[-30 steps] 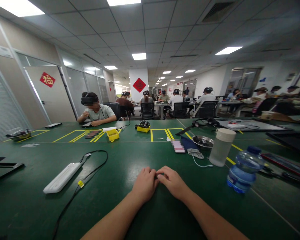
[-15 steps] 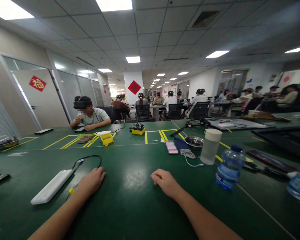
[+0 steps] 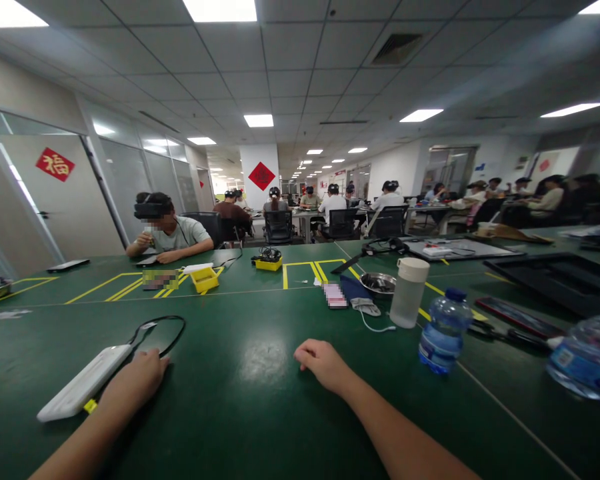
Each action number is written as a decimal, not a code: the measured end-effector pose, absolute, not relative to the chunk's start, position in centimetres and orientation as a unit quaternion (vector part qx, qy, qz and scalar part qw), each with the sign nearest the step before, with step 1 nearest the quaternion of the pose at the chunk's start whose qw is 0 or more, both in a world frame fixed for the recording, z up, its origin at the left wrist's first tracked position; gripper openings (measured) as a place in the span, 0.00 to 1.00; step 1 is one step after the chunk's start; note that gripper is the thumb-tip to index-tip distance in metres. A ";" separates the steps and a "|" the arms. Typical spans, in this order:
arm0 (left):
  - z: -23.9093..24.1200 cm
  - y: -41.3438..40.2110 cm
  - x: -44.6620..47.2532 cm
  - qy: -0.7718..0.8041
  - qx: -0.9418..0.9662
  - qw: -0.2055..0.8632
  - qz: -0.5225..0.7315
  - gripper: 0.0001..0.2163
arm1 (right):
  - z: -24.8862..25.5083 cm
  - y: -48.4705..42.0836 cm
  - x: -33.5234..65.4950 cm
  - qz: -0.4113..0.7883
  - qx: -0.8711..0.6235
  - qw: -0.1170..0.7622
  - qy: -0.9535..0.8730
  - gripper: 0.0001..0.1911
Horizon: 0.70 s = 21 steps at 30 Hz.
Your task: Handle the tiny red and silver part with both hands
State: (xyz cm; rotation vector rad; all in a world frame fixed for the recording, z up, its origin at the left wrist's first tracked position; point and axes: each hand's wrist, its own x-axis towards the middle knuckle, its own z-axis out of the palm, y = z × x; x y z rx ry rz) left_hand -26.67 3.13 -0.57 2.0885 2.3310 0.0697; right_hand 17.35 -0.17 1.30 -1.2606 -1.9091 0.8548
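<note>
My left hand point(image 3: 139, 379) rests on the green table with its fingers curled in. Right beside it lies a white power bank point(image 3: 87, 383), whose black cable point(image 3: 184, 327) loops round and passes behind or under the hand. A yellow tag point(image 3: 91, 405) shows by the wrist. I see no object in this hand, though its underside is hidden. My right hand point(image 3: 325, 365) is loosely closed on the tabletop, thumb side up, with nothing visible in it. Nearest to it are a pink-screened phone point(image 3: 335, 295) and a white cable point(image 3: 377, 327), both farther back and untouched.
To the right stand a frosted bottle point(image 3: 409, 293), a blue-capped water bottle point(image 3: 445, 332) and another bottle point(image 3: 587, 353). Behind are a metal bowl point(image 3: 379, 284), yellow trays point(image 3: 203, 279) and a black tray point(image 3: 570, 280). A person in a headset point(image 3: 167, 230) sits across the table.
My left hand has moved left and toward me, closer to the power bank. My right hand keeps its closed shape. The whole view has turned slightly right.
</note>
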 end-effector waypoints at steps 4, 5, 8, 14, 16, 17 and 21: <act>0.6 3.2 -19.4 0.723 0.690 0.005 0.025 0.19 | 1.2 -0.1 17.3 0.334 -0.489 0.344 -0.729 0.13; 0.8 3.2 -17.2 0.716 0.697 0.003 0.041 0.19 | 1.2 -0.1 17.3 0.336 -0.490 0.343 -0.727 0.14; 1.2 2.6 -10.0 0.686 0.723 0.025 0.074 0.17 | 1.2 -0.1 17.1 0.324 -0.493 0.345 -0.730 0.14; 1.1 0.6 1.5 0.602 0.785 0.087 0.121 0.15 | 1.3 0.3 17.6 0.177 -0.562 0.321 -0.741 0.11; 1.0 0.1 3.1 0.584 0.794 0.109 0.130 0.14 | 1.3 0.4 18.0 0.143 -0.602 0.278 -0.735 0.10; 0.9 -0.1 3.5 0.576 0.797 0.122 0.136 0.13 | 1.3 0.4 18.1 0.136 -0.615 0.256 -0.733 0.10; 0.8 -0.7 3.0 0.531 0.813 0.162 0.174 0.14 | 1.2 0.0 18.0 0.149 -0.591 0.203 -0.767 0.10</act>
